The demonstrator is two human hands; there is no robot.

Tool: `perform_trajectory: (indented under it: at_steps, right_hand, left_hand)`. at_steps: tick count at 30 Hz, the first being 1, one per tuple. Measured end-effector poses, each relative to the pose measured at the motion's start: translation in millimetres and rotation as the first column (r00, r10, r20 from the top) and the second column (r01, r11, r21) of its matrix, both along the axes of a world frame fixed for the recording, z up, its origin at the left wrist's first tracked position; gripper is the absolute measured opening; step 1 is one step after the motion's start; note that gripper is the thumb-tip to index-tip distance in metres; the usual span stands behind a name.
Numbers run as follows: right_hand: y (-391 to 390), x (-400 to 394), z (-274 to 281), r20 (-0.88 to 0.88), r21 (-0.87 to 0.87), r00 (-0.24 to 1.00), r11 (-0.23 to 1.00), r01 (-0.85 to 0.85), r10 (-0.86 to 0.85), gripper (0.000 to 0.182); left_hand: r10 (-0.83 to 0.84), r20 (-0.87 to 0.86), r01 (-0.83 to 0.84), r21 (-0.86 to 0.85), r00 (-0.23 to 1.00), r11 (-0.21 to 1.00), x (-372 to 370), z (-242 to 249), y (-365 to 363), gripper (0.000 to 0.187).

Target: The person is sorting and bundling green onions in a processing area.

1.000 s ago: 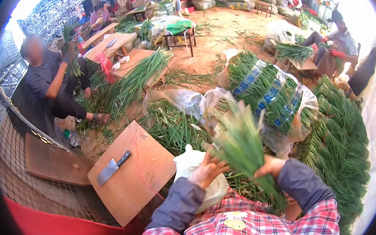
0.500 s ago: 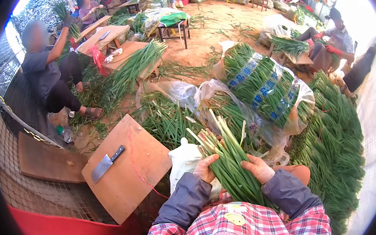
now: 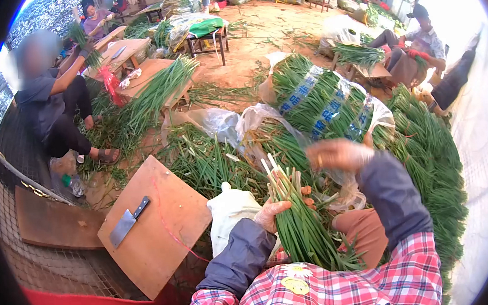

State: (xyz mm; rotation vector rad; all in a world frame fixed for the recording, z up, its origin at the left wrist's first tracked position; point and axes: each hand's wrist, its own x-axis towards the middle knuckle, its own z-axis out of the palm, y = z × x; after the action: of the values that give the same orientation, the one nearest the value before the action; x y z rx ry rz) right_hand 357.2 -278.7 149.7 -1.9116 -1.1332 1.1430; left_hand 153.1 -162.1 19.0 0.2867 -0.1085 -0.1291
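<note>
A steel cleaver (image 3: 126, 223) lies at the left edge of the tilted wooden worktop (image 3: 173, 238). The left hand (image 3: 272, 213) has its fingers wrapped around an upright bunch of green scallions (image 3: 299, 228) in the lap. The right hand (image 3: 336, 154) hovers blurred, fingers loosely spread. With only 1 hand gripping, stalks could slip out.

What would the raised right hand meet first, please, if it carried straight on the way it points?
Probably the taped bagged bundle of greens lying just beyond the right hand, though depth is unclear and the hand is blurred.

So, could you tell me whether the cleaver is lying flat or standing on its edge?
Lying flat. The cleaver rests blade-side down on the wooden board, its broad face showing, with neither hand touching it.
</note>
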Motion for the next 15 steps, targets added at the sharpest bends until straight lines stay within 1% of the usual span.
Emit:
perform_trajectory:
  at_steps: [1,2,3,5,6,7,8,9,10,11,12,13,14,15]
  right_hand:
    - [21.4,10.9,20.8,0.200,0.117,0.979,0.992,-0.053,0.029,0.052]
    - [46.0,12.0,45.3,0.297,0.214,0.954,0.971,-0.105,0.038,0.052]
    - [69.8,7.3,62.8,0.393,0.301,0.919,0.939,-0.166,0.036,0.053]
    - [107.2,-7.7,68.3,0.421,0.393,0.907,0.902,-0.180,-0.003,0.056]
    - [135.5,-13.3,47.1,0.596,0.201,0.761,0.870,-0.451,0.257,0.055]
    - [155.1,-13.5,26.3,0.692,-0.035,0.528,0.752,-0.658,0.493,0.053]
    - [146.1,-27.8,29.0,0.520,-0.190,0.675,0.842,-0.505,0.523,0.049]
    - [130.2,-50.6,27.2,0.340,-0.375,0.808,0.857,-0.352,0.481,0.045]
    - [109.4,-57.5,-14.3,0.310,-0.285,0.698,0.763,-0.580,0.646,0.044]
    - [94.6,-55.8,-28.6,0.238,-0.195,0.776,0.811,-0.551,0.584,0.047]
    - [79.9,-54.2,-42.7,0.156,-0.107,0.837,0.851,-0.514,0.525,0.050]
    - [68.9,-61.1,-22.5,-0.014,-0.086,0.984,0.981,-0.176,0.176,0.056]
    - [64.9,-59.0,13.9,-0.329,-0.207,0.941,0.978,0.010,-0.079,0.061]
    - [54.7,-28.6,-39.8,-0.226,0.347,0.974,0.936,0.060,0.021,0.068]
  left_hand:
    - [-0.015,-0.011,0.015,0.044,1.000,0.999,3.0,1.2,-0.1,0.078]
    - [0.005,-0.039,-0.003,0.065,0.999,0.998,5.8,4.9,-1.9,0.077]
    - [0.001,-0.033,0.000,0.050,0.999,0.999,8.6,7.6,-2.7,0.075]
    - [-0.004,-0.019,0.004,0.014,1.000,1.000,14.4,11.5,-2.8,0.072]
    - [-0.051,0.019,0.051,0.027,0.999,0.998,17.3,12.7,0.3,0.072]
    - [-0.046,0.024,0.046,0.017,0.999,0.999,18.8,9.2,1.8,0.073]
    - [-0.041,0.028,0.041,0.010,0.999,0.999,19.9,4.3,4.4,0.074]
    - [-0.036,0.034,0.036,-0.002,0.999,0.999,19.5,0.4,6.8,0.075]
    - [-0.009,-0.086,0.009,0.002,0.996,1.000,1.9,-2.2,8.6,0.075]
    - [-0.015,-0.091,0.015,0.003,0.996,1.000,2.5,-5.8,8.8,0.078]
    - [0.013,-0.047,-0.011,0.041,0.999,0.999,7.1,-14.8,9.0,0.078]
    - [0.035,-0.007,-0.034,0.082,0.999,0.996,11.2,-21.3,10.3,0.077]
    - [0.087,-0.004,-0.087,0.069,0.996,0.994,12.4,-14.4,12.1,0.078]
    - [0.169,0.029,-0.170,0.018,0.985,0.985,15.7,-5.3,10.9,0.078]
